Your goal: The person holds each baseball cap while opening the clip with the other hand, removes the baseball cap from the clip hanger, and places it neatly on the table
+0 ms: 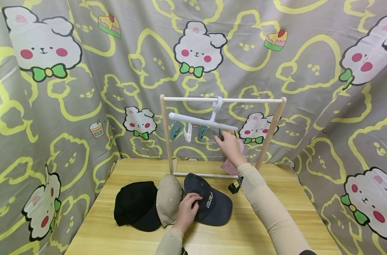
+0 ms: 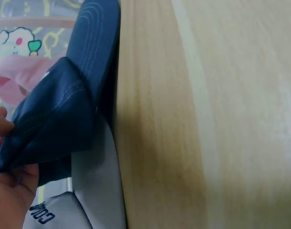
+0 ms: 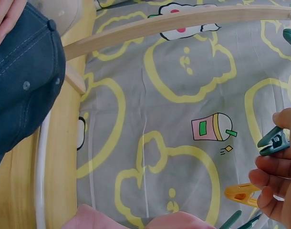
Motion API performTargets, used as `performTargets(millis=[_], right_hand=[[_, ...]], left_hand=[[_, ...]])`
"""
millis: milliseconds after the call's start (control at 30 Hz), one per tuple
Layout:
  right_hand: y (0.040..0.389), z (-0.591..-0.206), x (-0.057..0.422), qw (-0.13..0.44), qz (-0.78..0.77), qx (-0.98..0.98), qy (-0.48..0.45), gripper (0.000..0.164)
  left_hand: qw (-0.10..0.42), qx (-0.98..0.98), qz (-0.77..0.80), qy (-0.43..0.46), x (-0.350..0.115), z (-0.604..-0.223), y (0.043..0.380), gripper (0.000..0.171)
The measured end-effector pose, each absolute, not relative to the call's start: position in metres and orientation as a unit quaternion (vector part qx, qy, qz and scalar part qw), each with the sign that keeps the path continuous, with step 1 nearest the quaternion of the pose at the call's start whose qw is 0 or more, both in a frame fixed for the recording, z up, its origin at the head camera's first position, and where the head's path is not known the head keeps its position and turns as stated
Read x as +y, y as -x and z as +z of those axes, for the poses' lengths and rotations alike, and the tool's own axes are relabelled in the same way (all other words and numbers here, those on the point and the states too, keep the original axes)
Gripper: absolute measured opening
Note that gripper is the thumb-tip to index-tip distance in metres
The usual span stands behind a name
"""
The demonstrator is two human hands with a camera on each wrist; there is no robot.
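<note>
My left hand (image 1: 188, 209) pinches the fabric of a navy baseball cap (image 1: 218, 211) on the table; the left wrist view shows thumb and fingers on its crown (image 2: 50, 119). My right hand (image 1: 230, 145) is raised to a white clip hanger (image 1: 193, 119). In the right wrist view, a teal clothes clip (image 3: 274, 143) sits pinched between its thumb and fingers, with a yellow clip (image 3: 238, 192) just beside them. Pink fabric (image 1: 228, 167) hangs below the hanger's right end, partly hidden by my right hand.
A beige cap (image 1: 168, 203) and a black cap (image 1: 134, 202) lie left of the navy one on the wooden table (image 1: 94, 230). The hanger hooks over the white bar (image 1: 254, 101) of a wooden-sided rack. More teal and white clips (image 1: 188, 133) hang along it. Patterned curtains surround the table.
</note>
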State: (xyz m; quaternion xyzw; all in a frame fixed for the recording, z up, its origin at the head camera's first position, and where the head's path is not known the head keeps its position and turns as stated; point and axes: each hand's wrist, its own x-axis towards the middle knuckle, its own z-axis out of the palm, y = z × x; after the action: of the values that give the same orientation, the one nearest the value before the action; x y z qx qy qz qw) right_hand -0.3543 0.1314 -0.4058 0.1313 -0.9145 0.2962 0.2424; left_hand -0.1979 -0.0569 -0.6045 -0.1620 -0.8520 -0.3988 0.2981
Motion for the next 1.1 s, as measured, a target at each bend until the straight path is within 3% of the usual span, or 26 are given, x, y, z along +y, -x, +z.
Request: performTargets(millis=[633, 1100], right_hand=[[0.352, -0.405, 0.131, 0.242, 0.292, -0.916, -0.129, 0.04], [0.351, -0.405, 0.13, 0.234, 0.296, -0.917, -0.127, 0.039]], left_hand=[[0.188, -0.892, -0.389, 0.131, -0.06, -0.608, 0.187, 0.018], [0.138, -0.904, -0.384, 0.126, -0.064, -0.61, 0.184, 0.017]])
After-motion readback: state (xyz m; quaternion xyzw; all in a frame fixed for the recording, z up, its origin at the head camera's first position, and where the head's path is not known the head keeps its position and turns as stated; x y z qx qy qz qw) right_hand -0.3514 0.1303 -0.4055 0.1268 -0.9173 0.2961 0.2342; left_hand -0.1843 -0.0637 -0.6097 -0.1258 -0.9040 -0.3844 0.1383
